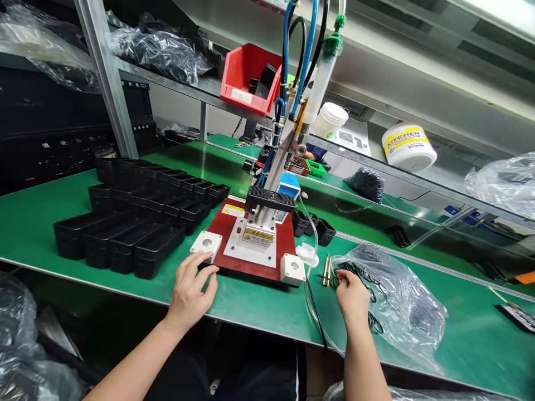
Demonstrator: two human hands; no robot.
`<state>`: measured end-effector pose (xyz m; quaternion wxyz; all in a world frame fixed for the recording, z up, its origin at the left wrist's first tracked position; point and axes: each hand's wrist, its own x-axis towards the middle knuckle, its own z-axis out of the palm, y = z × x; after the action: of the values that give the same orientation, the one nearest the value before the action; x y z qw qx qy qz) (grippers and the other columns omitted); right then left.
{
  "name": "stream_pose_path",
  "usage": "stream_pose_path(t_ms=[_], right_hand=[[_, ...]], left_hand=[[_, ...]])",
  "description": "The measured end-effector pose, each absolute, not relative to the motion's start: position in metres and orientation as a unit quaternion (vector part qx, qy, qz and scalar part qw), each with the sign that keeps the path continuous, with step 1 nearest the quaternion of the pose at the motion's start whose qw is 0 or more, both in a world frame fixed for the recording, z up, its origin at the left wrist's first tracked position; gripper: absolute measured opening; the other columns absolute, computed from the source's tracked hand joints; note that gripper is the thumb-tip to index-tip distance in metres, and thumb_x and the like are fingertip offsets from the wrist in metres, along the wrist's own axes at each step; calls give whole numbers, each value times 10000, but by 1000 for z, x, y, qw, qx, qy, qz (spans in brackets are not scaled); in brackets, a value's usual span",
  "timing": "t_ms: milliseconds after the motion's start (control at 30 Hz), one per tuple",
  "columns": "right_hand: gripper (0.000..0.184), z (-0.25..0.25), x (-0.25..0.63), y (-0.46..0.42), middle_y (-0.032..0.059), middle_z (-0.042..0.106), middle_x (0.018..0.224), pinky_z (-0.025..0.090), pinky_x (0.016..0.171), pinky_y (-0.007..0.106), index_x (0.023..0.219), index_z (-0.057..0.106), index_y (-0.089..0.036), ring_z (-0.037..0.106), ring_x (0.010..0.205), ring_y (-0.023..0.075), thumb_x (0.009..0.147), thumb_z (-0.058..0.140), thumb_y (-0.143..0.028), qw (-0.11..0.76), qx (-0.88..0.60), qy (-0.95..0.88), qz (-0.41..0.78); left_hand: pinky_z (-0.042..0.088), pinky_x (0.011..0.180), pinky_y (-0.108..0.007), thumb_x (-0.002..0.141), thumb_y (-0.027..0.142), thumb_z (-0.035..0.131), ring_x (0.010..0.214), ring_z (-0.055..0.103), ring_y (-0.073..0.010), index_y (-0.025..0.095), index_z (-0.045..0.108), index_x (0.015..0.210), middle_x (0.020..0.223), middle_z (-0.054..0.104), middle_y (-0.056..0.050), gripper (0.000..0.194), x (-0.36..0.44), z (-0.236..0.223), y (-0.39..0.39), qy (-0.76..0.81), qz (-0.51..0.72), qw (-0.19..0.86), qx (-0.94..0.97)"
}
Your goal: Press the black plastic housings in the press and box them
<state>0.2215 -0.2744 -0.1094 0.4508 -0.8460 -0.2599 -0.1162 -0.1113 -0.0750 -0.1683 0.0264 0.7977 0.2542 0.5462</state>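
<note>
My left hand (191, 291) rests with fingers apart, its fingertips at the edge of the left white button box (207, 245). Among loose black rubber rings (375, 323), my right hand (353, 298) has its thumb and fingers pinched together; a loop of one ring shows at the fingertips. Those rings lie on and beside a clear plastic bag (412, 303). Between my hands stands a press fixture on a dark red base (221, 225), with a black plastic part (271, 199) lying flat on top of its metal holder. A second white button box (293, 269) sits at the base's right corner.
Rows of black plastic housings (156, 245) fill the left of the green table (259, 303). A syringe (321, 78) and blue hoses rise above the fixture. Tweezers (326, 271) lie near my right hand. The shelf holds a red bin (246, 72) and a white tub (408, 147).
</note>
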Motion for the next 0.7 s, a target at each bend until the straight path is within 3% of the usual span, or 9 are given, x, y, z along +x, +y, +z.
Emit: stream_pose_path(t_ms=[167, 300, 400, 500, 700], right_hand=[[291, -95, 168, -266, 92, 695, 1006, 529, 878, 391, 962, 659, -197, 661, 926, 222, 822, 465, -363, 506, -791, -335, -81], [180, -72, 90, -244, 59, 683, 1048, 574, 781, 331, 951, 675, -243, 659, 952, 196, 889, 507, -265, 584, -634, -505, 44], [238, -62, 50, -234, 40, 675, 1076, 572, 796, 331, 993, 667, -275, 655, 986, 190, 915, 467, -172, 579, -557, -587, 101], [283, -63, 38, -232, 31, 666, 1095, 570, 794, 311, 1007, 657, -286, 659, 985, 180, 916, 451, -116, 584, -538, -598, 110], [293, -69, 40, -232, 19, 663, 1078, 574, 788, 278, 999, 635, -278, 666, 960, 157, 907, 449, -72, 578, -533, -610, 92]], left_hand=[[464, 951, -437, 786, 66, 605, 1093, 572, -256, 212, 630, 945, 1080, 644, -76, 218, -107, -160, -96, 230, 584, 87, 774], [524, 777, -285, 886, 201, 543, 893, 632, -172, 207, 598, 1027, 980, 667, -56, 151, -94, -140, -135, 171, 483, 375, 773], [489, 663, -223, 950, 285, 435, 710, 612, -126, 179, 609, 866, 772, 651, -27, 220, -86, -127, -154, 119, 386, 537, 741], [441, 644, -211, 960, 336, 410, 652, 565, -110, 159, 576, 712, 670, 596, -19, 347, -85, -123, -156, 132, 380, 571, 715], [441, 621, -219, 940, 443, 429, 638, 554, -119, 161, 526, 766, 675, 583, -21, 345, -81, -125, -152, 134, 334, 645, 674]])
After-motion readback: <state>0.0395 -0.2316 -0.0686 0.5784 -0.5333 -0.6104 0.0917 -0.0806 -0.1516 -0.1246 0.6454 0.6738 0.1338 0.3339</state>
